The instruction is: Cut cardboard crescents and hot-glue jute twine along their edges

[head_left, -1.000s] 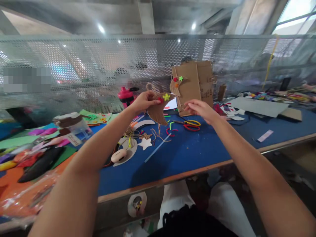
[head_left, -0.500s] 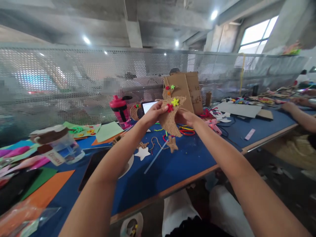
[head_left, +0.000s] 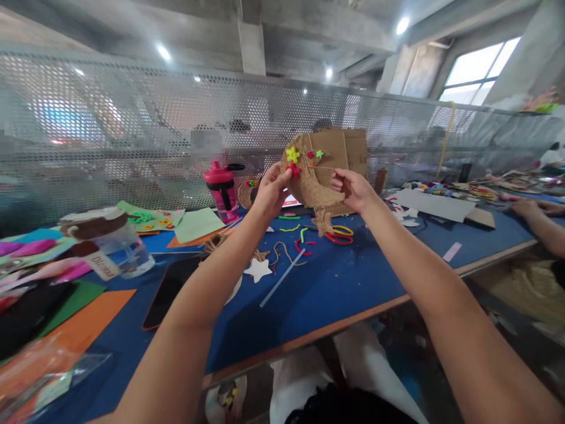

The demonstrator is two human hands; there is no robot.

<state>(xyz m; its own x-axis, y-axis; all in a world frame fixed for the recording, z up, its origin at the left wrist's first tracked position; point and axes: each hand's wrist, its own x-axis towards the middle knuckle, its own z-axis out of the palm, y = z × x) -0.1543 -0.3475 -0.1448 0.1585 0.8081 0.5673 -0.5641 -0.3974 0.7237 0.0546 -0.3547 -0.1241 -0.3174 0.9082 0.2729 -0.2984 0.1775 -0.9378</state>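
Observation:
My left hand [head_left: 274, 187] pinches the left side of a twine-wrapped crescent moon [head_left: 315, 189], which is held up over the table. A yellow flower [head_left: 292, 155] and a red flower [head_left: 293, 171] sit on the moon near my left fingers. To its right, my right hand [head_left: 351, 187] is closed on a thin twine string [head_left: 324, 169] stretched toward the moon. Below the moon hangs a twine-wrapped star [head_left: 323, 222]. A cardboard piece [head_left: 346, 153] stands behind, with small red, green and orange flowers showing in front of it.
On the blue table [head_left: 326, 300] lie a white star [head_left: 258, 270], a clear glue stick [head_left: 282, 278], scissors [head_left: 339, 235] and a phone [head_left: 170, 291]. A pink bottle [head_left: 220, 191] and a clear jug [head_left: 123, 253] stand left. Another person's hand [head_left: 525, 207] rests at far right.
The moon has turned and swung so that its lower tip points right. My right hand has moved off it to the right and now draws out a twine string.

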